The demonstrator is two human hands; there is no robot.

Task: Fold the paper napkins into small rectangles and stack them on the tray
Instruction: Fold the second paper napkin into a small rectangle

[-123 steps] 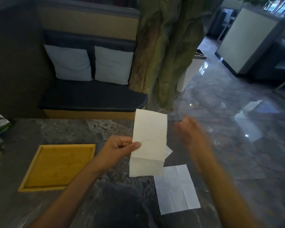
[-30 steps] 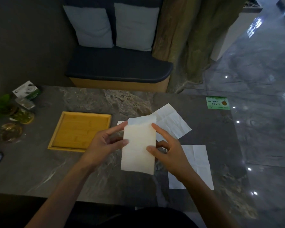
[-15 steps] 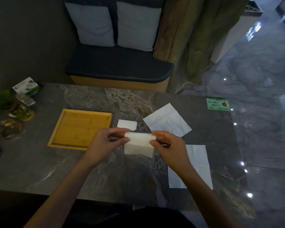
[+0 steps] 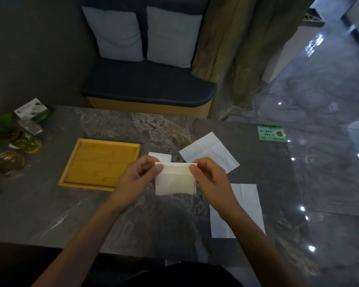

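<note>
Both hands hold one white paper napkin (image 4: 174, 182), folded to a small rectangle, above the dark marble table. My left hand (image 4: 138, 179) pinches its upper left corner and my right hand (image 4: 208, 179) pinches its upper right corner. A small folded napkin (image 4: 164, 156) lies on the table just behind my hands. Two unfolded napkins lie flat: one (image 4: 210, 152) behind my right hand, another (image 4: 247, 204) under my right forearm, partly hidden. The bamboo tray (image 4: 71, 175) sits to the left with nothing on it.
Jars, a plant and a small box (image 4: 32, 110) crowd the table's left edge. A green card (image 4: 272, 132) lies at the far right of the table. A cushioned bench (image 4: 147, 88) with two pillows stands behind the table. The table's right edge drops to a shiny floor.
The tall folded napkin has been folded down to about half its height, and both hands now pinch its top corners. The view has tilted down toward the table.
</note>
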